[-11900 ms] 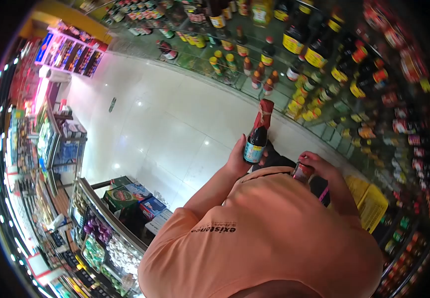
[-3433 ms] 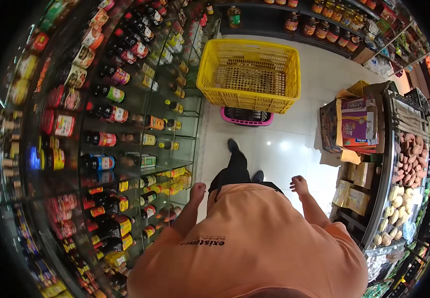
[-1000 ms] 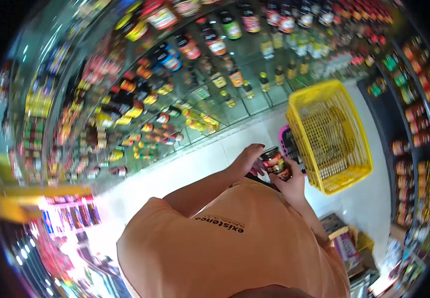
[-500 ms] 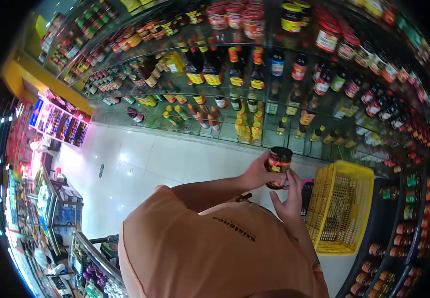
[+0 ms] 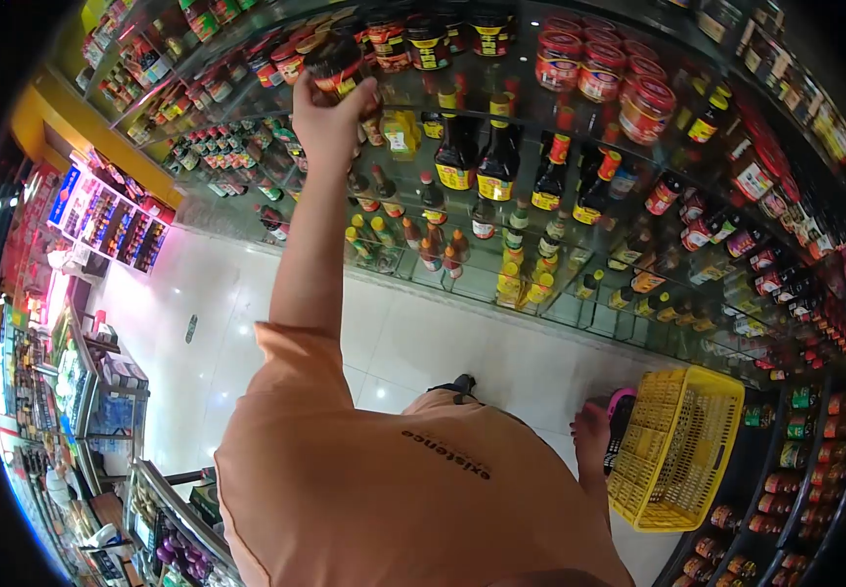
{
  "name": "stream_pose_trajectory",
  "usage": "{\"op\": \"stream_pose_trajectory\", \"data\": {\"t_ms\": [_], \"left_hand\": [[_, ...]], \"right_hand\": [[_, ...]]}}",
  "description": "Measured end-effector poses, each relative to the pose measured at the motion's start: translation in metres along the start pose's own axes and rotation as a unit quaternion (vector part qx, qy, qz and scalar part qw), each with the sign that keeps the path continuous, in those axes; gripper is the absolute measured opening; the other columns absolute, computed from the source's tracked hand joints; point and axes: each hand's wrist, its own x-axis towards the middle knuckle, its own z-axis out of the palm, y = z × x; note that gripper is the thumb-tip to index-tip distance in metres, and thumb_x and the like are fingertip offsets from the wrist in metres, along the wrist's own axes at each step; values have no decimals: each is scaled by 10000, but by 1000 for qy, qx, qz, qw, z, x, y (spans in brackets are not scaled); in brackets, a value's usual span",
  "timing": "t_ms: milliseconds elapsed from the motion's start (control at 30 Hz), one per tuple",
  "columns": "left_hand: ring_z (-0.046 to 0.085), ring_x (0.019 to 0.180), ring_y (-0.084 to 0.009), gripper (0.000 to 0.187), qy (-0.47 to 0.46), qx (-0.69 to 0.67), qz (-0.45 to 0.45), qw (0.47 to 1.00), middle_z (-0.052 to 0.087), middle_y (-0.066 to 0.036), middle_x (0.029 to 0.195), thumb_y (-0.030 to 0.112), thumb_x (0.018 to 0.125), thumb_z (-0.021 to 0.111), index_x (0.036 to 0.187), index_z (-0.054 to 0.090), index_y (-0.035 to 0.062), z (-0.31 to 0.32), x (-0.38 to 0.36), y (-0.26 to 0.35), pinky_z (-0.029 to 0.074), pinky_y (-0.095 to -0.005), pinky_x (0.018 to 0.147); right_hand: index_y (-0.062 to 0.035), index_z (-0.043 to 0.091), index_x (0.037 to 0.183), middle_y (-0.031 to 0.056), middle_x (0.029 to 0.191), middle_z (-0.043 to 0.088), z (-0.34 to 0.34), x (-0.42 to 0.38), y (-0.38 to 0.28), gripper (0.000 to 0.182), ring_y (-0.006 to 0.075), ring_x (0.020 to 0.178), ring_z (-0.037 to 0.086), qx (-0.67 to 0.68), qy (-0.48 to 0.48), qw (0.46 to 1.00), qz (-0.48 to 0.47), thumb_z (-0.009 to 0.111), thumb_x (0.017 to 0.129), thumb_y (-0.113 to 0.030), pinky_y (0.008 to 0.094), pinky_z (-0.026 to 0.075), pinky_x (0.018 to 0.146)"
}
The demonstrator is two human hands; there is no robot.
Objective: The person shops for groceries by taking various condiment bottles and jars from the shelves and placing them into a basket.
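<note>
— So, where is the open room?

— Mainly centre left of the frame: a pale strip of floor (image 5: 384, 333) between the glass shelving, upper right, and the person's shirt (image 5: 394, 470). The strip narrows toward the lower right, where a yellow basket (image 5: 672, 440) stands near the foot of the shelving.

— And edges near the raised hand?

— Upper left, the front edge of a glass shelf (image 5: 506, 80). Dark-lidded jars (image 5: 429, 44) stand close by to the right; red-lidded jars (image 5: 560, 59) stand farther right, past a bare gap.

— Position of the jar in hand?

— The dark jar (image 5: 335, 67) is at the upper left, in front of the shelf row. Contact between its base and the glass: cannot tell.

— Pose of the left hand (image 5: 328, 117)?

— Closed around that jar, thumb on its right side, fingers on its left. The arm is nearly straight, forearm running up the frame from the sleeve.

— Right hand (image 5: 591, 432)?

— Low, right of centre, just beside a pink-rimmed basket (image 5: 621, 413). Fingers seem loosely bent; how wide they stand cannot be told.
</note>
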Motion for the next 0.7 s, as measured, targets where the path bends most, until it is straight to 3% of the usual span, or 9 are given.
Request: {"op": "stream_pose_trajectory", "data": {"t_ms": [67,167,267,533,667,700], "left_hand": [[665,842,-143,849,-8,91,-27,995,693,-121,1029,197,719,890,1367,433,-105,-18,35,-26,539,-273,749],[648,864,-147,929,-5,205,-20,978,684,-112,1018,313,687,905,1378,447,-106,-39,73,-73,522,-287,763],[632,847,-156,941,2,277,-89,957,674,-86,973,355,682,901,1380,465,-100,-36,76,-58,513,-292,777],[594,800,-102,855,-17,215,-49,975,665,-41,944,306,683,911,1319,503,-95,-35,87,-78,505,-273,748],[602,879,-132,934,-43,256,-42,965,661,-85,1056,359,647,933,1332,491,-96,-40,94,-103,500,-274,811],[602,913,-145,927,-19,339,43,940,644,-97,1103,364,653,931,1336,490,-82,-40,90,-102,499,-280,822]], "right_hand": [[-27,577,1215,105,1099,641,17,5,-14,328,180,806,673,14,6,1000,2,654,901,-83,318,551,675],[-28,578,1203,93,1077,629,39,10,-51,293,170,812,670,30,12,999,-4,627,919,-79,303,543,666],[-10,564,1154,80,999,619,55,15,-71,233,167,753,662,64,28,997,-32,574,924,-45,277,519,603],[-40,598,1134,45,932,617,49,31,-90,192,140,758,628,140,67,986,-56,586,943,-36,272,513,656],[-25,593,1178,38,981,625,11,38,-144,217,144,843,613,118,67,971,-196,592,963,-58,283,524,739],[-24,591,1192,40,1013,627,0,35,-177,231,145,879,612,103,97,964,-226,597,964,-61,283,523,760]]}}
